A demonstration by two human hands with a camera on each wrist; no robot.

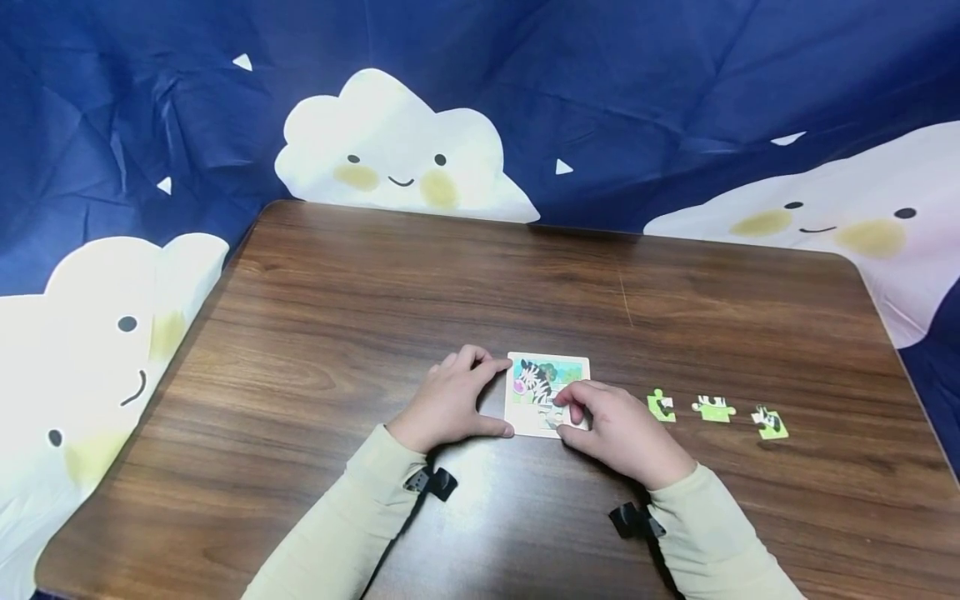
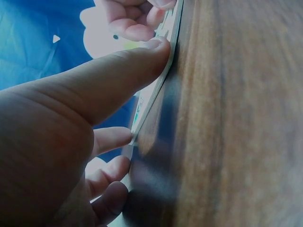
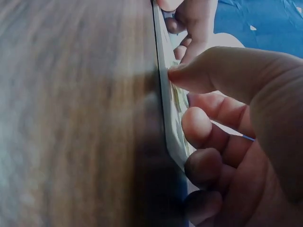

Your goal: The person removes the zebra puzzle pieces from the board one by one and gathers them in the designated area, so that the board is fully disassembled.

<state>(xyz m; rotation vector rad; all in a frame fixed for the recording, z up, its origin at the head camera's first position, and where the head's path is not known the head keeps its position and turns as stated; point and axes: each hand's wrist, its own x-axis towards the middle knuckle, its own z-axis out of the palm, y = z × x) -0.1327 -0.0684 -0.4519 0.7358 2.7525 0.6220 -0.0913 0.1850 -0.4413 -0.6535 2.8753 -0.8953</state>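
The right hand (image 1: 618, 429) has its thumb and curled fingers closed on a small, pale, green-printed jigsaw piece (image 1: 551, 418) on the lower part of a square, white-bordered puzzle board (image 1: 521, 422). The left hand (image 1: 453, 400) has its thumb and index finger spread apart along the board's left side, one tip at the near corner, one by the far.

In the head view, the upper part of the board bears a printed black-and-white zebra (image 1: 534, 382) with a pink muzzle. Well apart to the right, three green, black and white jigsaw pieces (image 1: 714, 409) lie in a loose row on a brown, wood-grained table (image 1: 375, 283). Behind hangs a dark-blue cloth (image 1: 600, 67) printed with smiling white clouds.

In the left wrist view, the left thumb touches the board's edge and the index fingertip meets its corner; the right fingers bend over the board.

In the right wrist view, the right thumb tip touches the pieces by the board's pale edge. The other fingers curl beside it, partly hiding the contact.
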